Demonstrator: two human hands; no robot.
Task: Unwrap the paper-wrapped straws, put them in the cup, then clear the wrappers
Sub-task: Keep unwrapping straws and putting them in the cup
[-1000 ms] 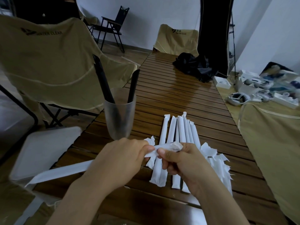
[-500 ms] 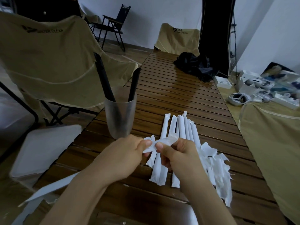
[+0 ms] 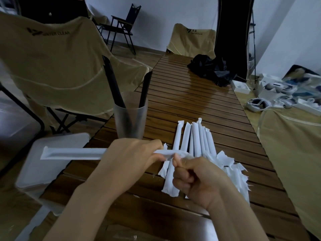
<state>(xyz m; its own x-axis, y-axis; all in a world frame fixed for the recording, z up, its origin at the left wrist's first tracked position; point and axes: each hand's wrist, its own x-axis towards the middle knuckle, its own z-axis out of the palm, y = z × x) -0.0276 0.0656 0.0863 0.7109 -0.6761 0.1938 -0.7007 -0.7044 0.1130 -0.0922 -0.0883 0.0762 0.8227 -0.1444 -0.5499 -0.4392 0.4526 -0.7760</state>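
Nearest, the left hand [image 3: 128, 159] and right hand [image 3: 196, 176] hold one wrapped straw [image 3: 73, 153] level above the slatted bench [image 3: 187, 101]. The left fingers curl round its middle; the right fingers pinch the twisted paper end, though the pinch point is blurred. Pulling unevenly could tear off only a scrap and leave the sleeve on. Beyond, the wrapped straws [image 3: 192, 136] lie in a row beside the torn wrappers [image 3: 232, 169], which a sleeve could scatter. Farther, the frosted cup [image 3: 130, 119] with black straws [image 3: 112, 84] stands near the bench edge, easily tipped.
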